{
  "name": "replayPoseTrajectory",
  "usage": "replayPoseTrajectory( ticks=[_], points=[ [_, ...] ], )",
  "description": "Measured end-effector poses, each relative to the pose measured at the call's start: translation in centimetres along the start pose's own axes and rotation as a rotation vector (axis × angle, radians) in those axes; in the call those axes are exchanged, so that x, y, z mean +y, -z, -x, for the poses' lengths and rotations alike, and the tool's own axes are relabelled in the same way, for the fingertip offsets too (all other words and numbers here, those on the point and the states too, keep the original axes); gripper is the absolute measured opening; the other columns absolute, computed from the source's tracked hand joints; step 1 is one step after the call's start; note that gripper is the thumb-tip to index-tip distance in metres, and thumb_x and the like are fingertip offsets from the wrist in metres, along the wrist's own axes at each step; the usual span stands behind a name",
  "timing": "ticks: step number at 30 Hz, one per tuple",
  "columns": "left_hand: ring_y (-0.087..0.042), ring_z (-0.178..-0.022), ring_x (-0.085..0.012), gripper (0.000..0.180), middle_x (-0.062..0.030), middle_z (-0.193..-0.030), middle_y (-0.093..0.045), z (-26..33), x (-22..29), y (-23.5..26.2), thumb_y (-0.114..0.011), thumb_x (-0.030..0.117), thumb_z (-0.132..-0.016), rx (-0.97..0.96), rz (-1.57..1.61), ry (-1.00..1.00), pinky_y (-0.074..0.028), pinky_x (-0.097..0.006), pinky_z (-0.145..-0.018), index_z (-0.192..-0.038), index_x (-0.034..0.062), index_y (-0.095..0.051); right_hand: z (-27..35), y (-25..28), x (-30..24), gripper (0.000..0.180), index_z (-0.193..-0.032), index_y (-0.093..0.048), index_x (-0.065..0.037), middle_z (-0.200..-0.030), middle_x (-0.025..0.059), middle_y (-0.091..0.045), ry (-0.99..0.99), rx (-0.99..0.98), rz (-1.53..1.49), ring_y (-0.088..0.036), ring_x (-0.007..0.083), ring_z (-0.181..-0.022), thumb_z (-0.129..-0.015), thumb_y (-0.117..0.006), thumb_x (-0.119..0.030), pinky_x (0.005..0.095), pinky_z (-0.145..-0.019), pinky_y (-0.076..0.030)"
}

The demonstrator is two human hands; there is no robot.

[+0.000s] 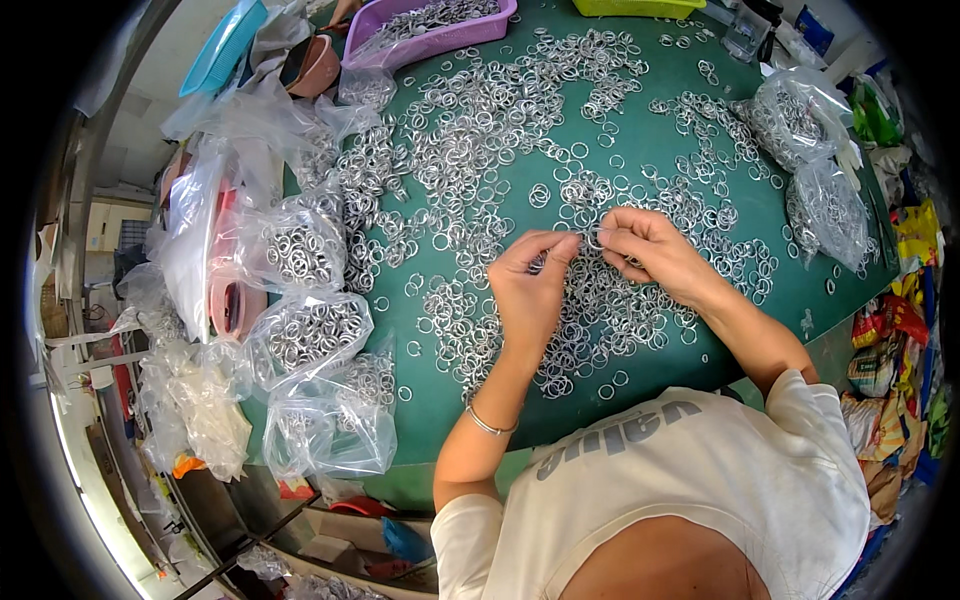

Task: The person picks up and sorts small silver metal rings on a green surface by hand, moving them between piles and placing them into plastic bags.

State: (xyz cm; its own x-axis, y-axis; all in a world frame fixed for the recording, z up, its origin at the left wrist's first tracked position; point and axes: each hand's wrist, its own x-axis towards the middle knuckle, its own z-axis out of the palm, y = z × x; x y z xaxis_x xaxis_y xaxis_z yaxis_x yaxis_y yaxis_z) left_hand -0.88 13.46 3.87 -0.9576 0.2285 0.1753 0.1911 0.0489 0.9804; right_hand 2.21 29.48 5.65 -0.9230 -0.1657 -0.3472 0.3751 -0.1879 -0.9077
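Note:
Hundreds of small silver metal rings point(480, 130) lie spread over a green table point(440, 420). My left hand point(530, 285) and my right hand point(645, 250) meet above the pile near the table's middle. Their fingertips pinch together on a small metal ring point(592, 238) held between them. More rings lie under and around both hands. A thin bracelet sits on my left wrist.
Clear plastic bags of rings point(310, 330) crowd the table's left edge, with two more bags point(815, 160) at the right. A purple tray point(430, 25) of rings stands at the back, beside a teal basket point(225, 45). Coloured packets point(900, 340) are stacked off the right side.

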Motion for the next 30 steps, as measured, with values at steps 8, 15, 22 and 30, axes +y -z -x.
replayPoseTrajectory(
  ticks=[8, 15, 22, 30],
  points=[
    [-0.032, -0.049, -0.0016, 0.016, -0.0031, -0.074, -0.055, 0.6, -0.4, -0.1, -0.053, 0.009, -0.086, -0.093, 0.696, 0.439, -0.023, -0.015, -0.042, -0.095, -0.0046, -0.056, 0.2, -0.3, -0.2, 0.018, -0.08, -0.051, -0.004, -0.062, 0.0018, -0.049, -0.125, -0.069, -0.232, -0.035, 0.0034, -0.041, -0.087, -0.049, -0.02, 0.0173, -0.034, -0.021],
    [-0.031, -0.051, -0.0021, 0.015, 0.0004, -0.072, -0.049, 0.9, -0.5, -0.2, -0.052, 0.011, -0.087, -0.169, 0.898, 0.563, -0.023, -0.016, -0.042, -0.093, -0.0025, -0.056, 0.5, -0.6, -0.5, 0.017, -0.073, -0.046, -0.007, -0.061, 0.001, -0.045, -0.036, -0.059, 0.004, -0.036, 0.0047, -0.047, -0.086, -0.044, -0.017, 0.0183, -0.038, -0.024],
    [-0.051, -0.063, -0.0097, 0.015, -0.0026, -0.083, -0.059, 1.2, -0.4, -0.3, -0.054, 0.005, -0.082, -0.088, -0.005, -0.149, -0.039, -0.02, -0.055, -0.096, -0.001, -0.059, 0.8, -1.0, -0.6, 0.019, -0.073, -0.047, -0.004, -0.059, -0.0011, -0.042, 0.005, -0.056, 0.166, -0.036, 0.0041, -0.051, -0.087, -0.041, -0.015, 0.0193, -0.043, -0.028],
    [-0.055, -0.065, -0.0161, 0.007, -0.0069, -0.07, -0.059, 0.9, 1.3, 0.9, -0.061, 0.004, -0.076, -0.164, -0.082, -0.014, -0.043, -0.026, -0.061, -0.08, -0.0019, -0.063, 1.1, -0.7, -0.9, 0.021, -0.074, -0.047, -0.002, -0.057, 0.003, -0.044, 0.141, -0.112, 0.512, -0.041, 0.011, -0.051, -0.088, -0.044, -0.018, 0.0273, -0.047, -0.034]
  ],
)
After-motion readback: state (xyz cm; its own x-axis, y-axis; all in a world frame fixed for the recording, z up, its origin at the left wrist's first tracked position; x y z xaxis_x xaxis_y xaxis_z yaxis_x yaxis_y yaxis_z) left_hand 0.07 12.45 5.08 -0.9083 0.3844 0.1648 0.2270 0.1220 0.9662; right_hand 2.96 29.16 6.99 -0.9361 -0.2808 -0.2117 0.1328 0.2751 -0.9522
